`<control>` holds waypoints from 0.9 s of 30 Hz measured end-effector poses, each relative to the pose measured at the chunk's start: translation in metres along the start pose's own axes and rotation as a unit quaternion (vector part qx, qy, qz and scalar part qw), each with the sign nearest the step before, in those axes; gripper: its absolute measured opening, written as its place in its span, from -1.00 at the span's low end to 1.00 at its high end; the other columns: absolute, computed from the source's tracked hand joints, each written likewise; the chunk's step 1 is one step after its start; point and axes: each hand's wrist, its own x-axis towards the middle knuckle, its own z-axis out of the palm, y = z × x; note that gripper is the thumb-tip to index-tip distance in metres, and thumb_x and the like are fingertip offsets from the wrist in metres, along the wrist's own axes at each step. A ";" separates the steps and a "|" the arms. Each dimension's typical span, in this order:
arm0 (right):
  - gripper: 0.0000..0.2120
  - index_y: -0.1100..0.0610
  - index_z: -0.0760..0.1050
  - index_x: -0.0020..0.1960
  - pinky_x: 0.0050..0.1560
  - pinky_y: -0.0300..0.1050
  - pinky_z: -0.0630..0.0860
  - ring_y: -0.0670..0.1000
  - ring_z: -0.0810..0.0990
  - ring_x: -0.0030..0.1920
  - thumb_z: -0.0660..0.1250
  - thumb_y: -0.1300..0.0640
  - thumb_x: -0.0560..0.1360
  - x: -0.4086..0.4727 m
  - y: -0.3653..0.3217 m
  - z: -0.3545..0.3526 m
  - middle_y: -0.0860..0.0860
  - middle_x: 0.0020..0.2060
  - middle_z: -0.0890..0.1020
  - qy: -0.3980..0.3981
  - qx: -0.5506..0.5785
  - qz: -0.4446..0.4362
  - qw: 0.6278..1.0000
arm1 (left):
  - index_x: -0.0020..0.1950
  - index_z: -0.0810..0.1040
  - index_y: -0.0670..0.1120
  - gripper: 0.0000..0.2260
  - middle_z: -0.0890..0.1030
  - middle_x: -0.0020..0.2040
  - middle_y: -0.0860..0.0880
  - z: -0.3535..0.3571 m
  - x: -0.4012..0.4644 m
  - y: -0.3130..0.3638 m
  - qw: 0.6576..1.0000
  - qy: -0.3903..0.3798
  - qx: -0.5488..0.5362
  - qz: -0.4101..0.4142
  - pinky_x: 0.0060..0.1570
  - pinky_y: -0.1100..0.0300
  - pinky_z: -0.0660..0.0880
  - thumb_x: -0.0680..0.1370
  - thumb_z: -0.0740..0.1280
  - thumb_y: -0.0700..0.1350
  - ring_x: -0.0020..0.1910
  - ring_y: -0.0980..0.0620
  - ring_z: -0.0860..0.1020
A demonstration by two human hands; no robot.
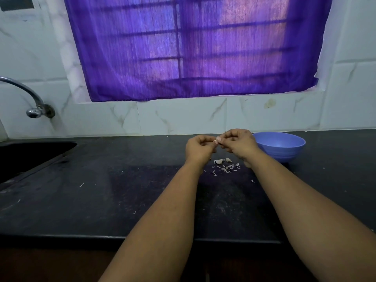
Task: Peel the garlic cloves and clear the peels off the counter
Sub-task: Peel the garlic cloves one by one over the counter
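1. Pinching one small garlic clove (216,140) between them, the left hand (198,148) and right hand (238,144) met above the dark tabletop (101,190), both with fingers curled in and fingertips pressed on the clove.
2. How much skin the clove carried could not be told; it was mostly hidden by the fingertips.
3. Below the hands, two pale cloves (222,160) lay on the tabletop, close together, at the far edge of a small heap of peels (226,167).
4. The heap held too many flakes to count; several stray flakes lay well apart from it, one (81,184) far to the left and one (253,181) to the right.
5. One blue bowl (284,146) stood on the tabletop just beside the right hand, on its far right side; its inside showed nothing that could be made out.
6. One sink (30,155) was set into the tabletop at the left, with one metal tap (33,110) on the tiled wall (183,117) above it.
7. One purple curtain (193,47) covered the window behind.
8. No writing or labels could be read anywhere.
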 end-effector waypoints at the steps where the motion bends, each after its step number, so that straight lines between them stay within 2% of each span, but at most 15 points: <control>1: -0.91 0.13 0.59 -0.17 -0.08 -0.14 0.58 -0.04 0.63 -0.23 0.49 0.18 0.43 0.000 0.000 0.000 0.05 -0.28 0.67 0.000 0.010 0.001 1.000 | -0.10 0.61 -0.16 -0.96 0.63 -0.28 -0.05 0.000 0.000 0.000 1.000 -0.007 -0.004 -0.002 -0.37 0.24 0.46 0.48 0.45 -0.24 -0.37 0.11 0.58; 6: -0.97 0.14 0.62 -0.14 -0.14 -0.23 0.53 -0.07 0.59 -0.24 0.46 0.23 0.45 0.001 0.001 -0.002 0.01 -0.29 0.67 -0.001 0.023 -0.014 1.000 | -0.02 0.61 -0.23 -0.87 0.65 -0.27 -0.05 0.001 -0.002 0.001 0.999 -0.020 -0.024 -0.019 -0.40 0.30 0.42 0.48 0.45 -0.21 -0.39 0.14 0.61; 9: -0.97 0.14 0.62 -0.12 -0.12 -0.23 0.53 -0.08 0.60 -0.22 0.45 0.24 0.45 0.000 0.001 -0.001 0.03 -0.26 0.67 -0.008 0.026 -0.019 0.999 | -0.08 0.60 -0.21 -0.92 0.65 -0.28 -0.05 0.000 -0.001 0.002 0.998 -0.029 -0.050 -0.030 -0.37 0.30 0.44 0.47 0.45 -0.24 -0.39 0.14 0.61; 13: -0.95 0.19 0.62 -0.06 -0.24 -0.36 0.47 -0.21 0.55 -0.30 0.41 0.26 0.48 -0.002 -0.002 0.002 -0.02 -0.28 0.64 -0.009 0.063 -0.039 0.997 | -0.11 0.59 -0.19 -0.95 0.65 -0.27 -0.07 -0.002 0.000 0.002 0.993 -0.042 -0.102 -0.040 -0.28 0.30 0.51 0.48 0.44 -0.25 -0.34 0.11 0.62; 15: -0.96 0.18 0.62 -0.07 -0.20 -0.33 0.45 -0.25 0.52 -0.35 0.40 0.25 0.50 -0.001 -0.001 0.003 -0.05 -0.28 0.62 0.001 0.046 -0.042 0.998 | -0.07 0.59 -0.20 -0.92 0.66 -0.26 -0.07 -0.001 0.000 0.002 0.993 -0.045 -0.099 -0.036 -0.23 0.27 0.52 0.48 0.45 -0.25 -0.33 0.12 0.62; 18: -0.89 0.07 0.59 -0.16 -0.08 -0.16 0.47 -0.13 0.50 -0.26 0.36 0.22 0.52 0.002 0.000 0.007 -0.02 -0.23 0.62 0.006 0.003 -0.034 0.999 | 0.02 0.58 -0.22 -0.85 0.65 -0.26 -0.10 0.001 -0.001 0.000 0.995 -0.038 -0.092 -0.018 -0.11 0.16 0.55 0.47 0.44 -0.29 -0.29 0.06 0.63; 20: -0.86 0.04 0.56 -0.18 -0.09 -0.18 0.48 -0.08 0.52 -0.19 0.34 0.19 0.54 0.002 0.000 0.010 0.01 -0.17 0.62 0.022 -0.038 -0.030 0.999 | 0.03 0.58 -0.25 -0.84 0.65 -0.22 -0.16 0.002 -0.001 -0.001 0.996 -0.032 -0.088 -0.002 -0.13 0.21 0.59 0.47 0.43 -0.32 -0.25 0.00 0.64; 23: -0.92 0.12 0.56 -0.08 -0.29 -0.34 0.37 -0.04 0.51 -0.15 0.29 0.19 0.56 -0.001 -0.005 0.014 0.01 -0.15 0.59 0.050 -0.112 -0.029 0.992 | 0.01 0.58 -0.24 -0.86 0.66 -0.18 -0.18 0.003 -0.003 -0.003 0.997 -0.031 -0.064 0.012 -0.19 0.21 0.60 0.48 0.42 -0.31 -0.20 -0.03 0.65; 25: -0.89 0.18 0.56 -0.02 -0.36 -0.36 0.30 -0.02 0.48 -0.12 0.26 0.21 0.57 -0.003 -0.007 0.017 0.01 -0.13 0.55 0.057 -0.153 -0.029 0.986 | -0.02 0.58 -0.20 -0.89 0.66 -0.21 -0.13 0.003 -0.003 -0.003 0.998 -0.027 -0.046 0.015 -0.33 0.27 0.54 0.48 0.42 -0.32 -0.25 0.06 0.65; 27: -0.84 0.23 0.55 0.04 -0.34 -0.26 0.31 -0.01 0.46 -0.11 0.21 0.22 0.58 -0.005 -0.009 0.021 0.03 -0.10 0.54 0.063 -0.177 -0.022 0.982 | -0.06 0.58 -0.17 -0.91 0.64 -0.27 -0.06 0.004 -0.003 -0.004 0.999 -0.018 -0.021 0.021 -0.39 0.30 0.49 0.48 0.41 -0.32 -0.35 0.17 0.62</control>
